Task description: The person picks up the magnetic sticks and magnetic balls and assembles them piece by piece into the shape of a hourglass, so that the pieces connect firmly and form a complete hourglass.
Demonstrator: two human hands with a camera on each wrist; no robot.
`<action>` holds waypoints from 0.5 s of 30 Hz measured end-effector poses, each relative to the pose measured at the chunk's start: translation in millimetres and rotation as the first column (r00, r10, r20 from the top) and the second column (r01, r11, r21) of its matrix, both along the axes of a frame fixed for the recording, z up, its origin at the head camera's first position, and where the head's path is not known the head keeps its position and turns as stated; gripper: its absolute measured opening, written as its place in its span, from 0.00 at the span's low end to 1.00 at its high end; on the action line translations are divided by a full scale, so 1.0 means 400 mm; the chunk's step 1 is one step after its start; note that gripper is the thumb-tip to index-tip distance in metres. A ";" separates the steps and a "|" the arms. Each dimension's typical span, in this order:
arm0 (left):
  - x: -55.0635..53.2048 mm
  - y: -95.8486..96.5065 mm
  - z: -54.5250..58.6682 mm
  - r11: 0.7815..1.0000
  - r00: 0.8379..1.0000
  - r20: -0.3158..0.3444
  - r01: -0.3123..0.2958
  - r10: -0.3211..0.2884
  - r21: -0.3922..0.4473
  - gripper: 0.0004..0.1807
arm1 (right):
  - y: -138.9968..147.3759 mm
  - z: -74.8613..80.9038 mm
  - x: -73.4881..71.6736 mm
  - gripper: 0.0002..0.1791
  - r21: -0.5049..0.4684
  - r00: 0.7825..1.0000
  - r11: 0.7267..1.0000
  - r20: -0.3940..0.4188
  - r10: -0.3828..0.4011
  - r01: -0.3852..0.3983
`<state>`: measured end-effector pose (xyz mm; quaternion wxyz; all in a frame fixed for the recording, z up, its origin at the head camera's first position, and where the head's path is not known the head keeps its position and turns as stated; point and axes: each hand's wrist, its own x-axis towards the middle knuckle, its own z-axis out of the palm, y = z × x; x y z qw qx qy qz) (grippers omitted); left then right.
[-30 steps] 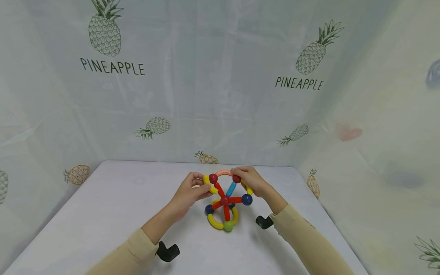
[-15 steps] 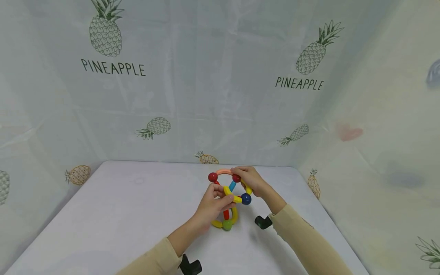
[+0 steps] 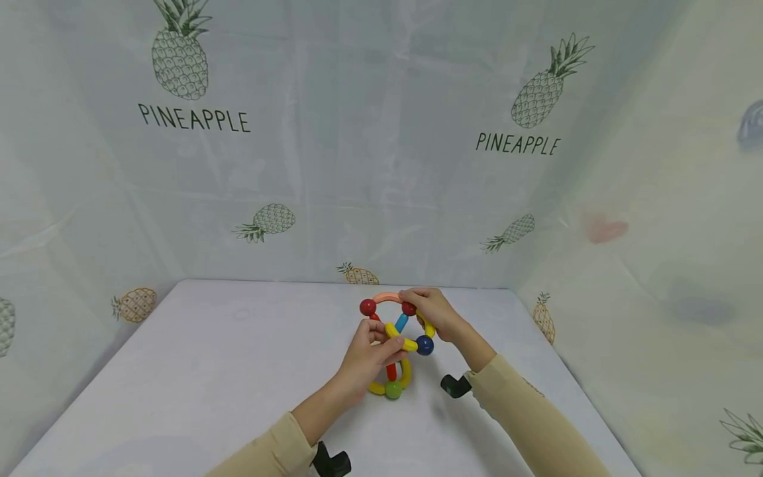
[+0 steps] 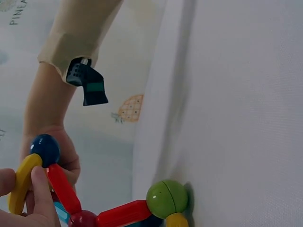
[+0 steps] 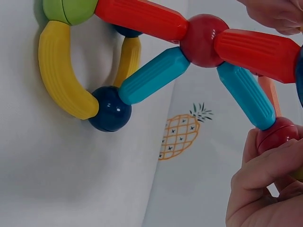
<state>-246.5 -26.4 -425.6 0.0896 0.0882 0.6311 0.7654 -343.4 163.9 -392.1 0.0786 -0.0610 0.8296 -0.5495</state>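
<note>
A structure of magnetic sticks and balls stands on the table. My left hand (image 3: 369, 361) pinches a yellow curved stick (image 4: 21, 182) between thumb and fingers, and one end of it meets a blue ball (image 3: 424, 345). At the upper right of the structure, my right hand (image 3: 440, 313) holds a red ball (image 5: 276, 136) with curled fingers. Red sticks (image 5: 259, 53) and turquoise sticks (image 5: 246, 91) branch from a central red ball (image 5: 205, 40). Low down, a green ball (image 4: 166, 198) joins the yellow curved base. In the head view my left hand hides the structure's middle.
The white table (image 3: 250, 358) runs back to a hanging curtain (image 3: 369, 132) printed with pineapples. Black wrist-worn pieces (image 3: 456, 385) stick out from both sleeves, low over the table.
My left hand has moved right with the yellow curved stick, from beside the left red ball to the blue ball. For the last half second both hands are nearly still; my right keeps its hold.
</note>
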 end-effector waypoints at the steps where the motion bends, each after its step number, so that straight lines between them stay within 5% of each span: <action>1: -0.001 -0.001 -0.001 1.000 1.000 0.001 -0.006 0.006 -0.003 0.28 | 0.000 -0.001 0.000 0.23 0.000 1.000 1.000 0.002 -0.001 0.001; 15: -0.019 -0.020 -0.002 0.996 0.995 0.042 -0.089 0.089 -0.015 0.57 | -0.008 0.003 0.004 0.24 -0.013 1.000 1.000 0.017 0.020 -0.020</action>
